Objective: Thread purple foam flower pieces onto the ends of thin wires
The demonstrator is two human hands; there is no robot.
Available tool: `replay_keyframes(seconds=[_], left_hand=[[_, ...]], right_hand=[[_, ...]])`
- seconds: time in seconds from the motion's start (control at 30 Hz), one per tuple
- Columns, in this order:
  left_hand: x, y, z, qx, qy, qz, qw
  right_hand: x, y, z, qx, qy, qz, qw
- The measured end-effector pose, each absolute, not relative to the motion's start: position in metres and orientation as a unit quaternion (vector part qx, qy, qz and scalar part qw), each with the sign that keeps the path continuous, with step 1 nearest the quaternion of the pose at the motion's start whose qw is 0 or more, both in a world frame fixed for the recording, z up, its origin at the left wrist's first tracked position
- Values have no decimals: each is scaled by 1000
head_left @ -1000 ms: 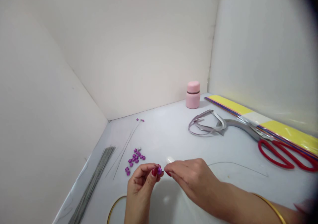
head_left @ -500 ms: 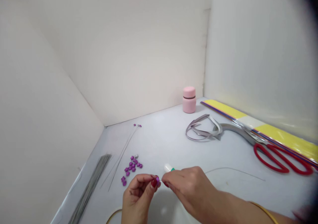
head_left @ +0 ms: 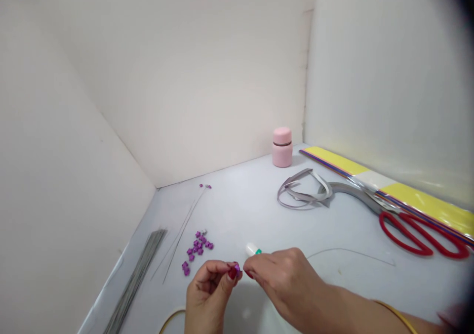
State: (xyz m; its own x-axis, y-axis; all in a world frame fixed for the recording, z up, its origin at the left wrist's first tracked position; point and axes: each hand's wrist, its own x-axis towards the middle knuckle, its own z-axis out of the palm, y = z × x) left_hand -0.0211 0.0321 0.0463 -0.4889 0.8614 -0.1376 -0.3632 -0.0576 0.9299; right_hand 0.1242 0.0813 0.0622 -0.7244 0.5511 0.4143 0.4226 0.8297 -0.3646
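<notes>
R hand (head_left: 292, 284) is near, a bit right of mid. Thumb & fingertips are squeezed close tog.; can't tell what they pinch. L hand (head_left: 207, 297) is just left of it, pinching a shiny purple star (head_left: 237, 269) btwn thumb & finger, close to the R tips. Biggest stuff: pale walls (head_left: 229, 77), then the white table (head_left: 240, 215). Yellow pack (head_left: 425, 200), long & flat, lies by the right wall. Scissors (head_left: 371, 203) w/ red loops lie on its near side. Gray wire bunch (head_left: 137, 277) runs along the left edge. Curly gray strips (head_left: 303, 196) sit by the blade end. Pink jar (head_left: 282, 148) stands far back, right of mid. Gold bangle (head_left: 397, 314) is on the R arm, another by the L wrist. Sm. white tube (head_left: 253, 250) w/ green peeks out past the R hand. Little purple stars (head_left: 200, 245) lie in a group, left of & farther than the L hand. Tiniest: purple bits (head_left: 209, 186), far left, by thin wire tips.
</notes>
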Motion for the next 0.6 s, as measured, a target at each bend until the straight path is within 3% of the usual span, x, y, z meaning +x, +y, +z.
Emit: replay_keyframes(seconds=[0.6], left_hand=[[-20,32,44,234,523,682,455]], right_hand=[[124,81,56,-273,-920,140,244]])
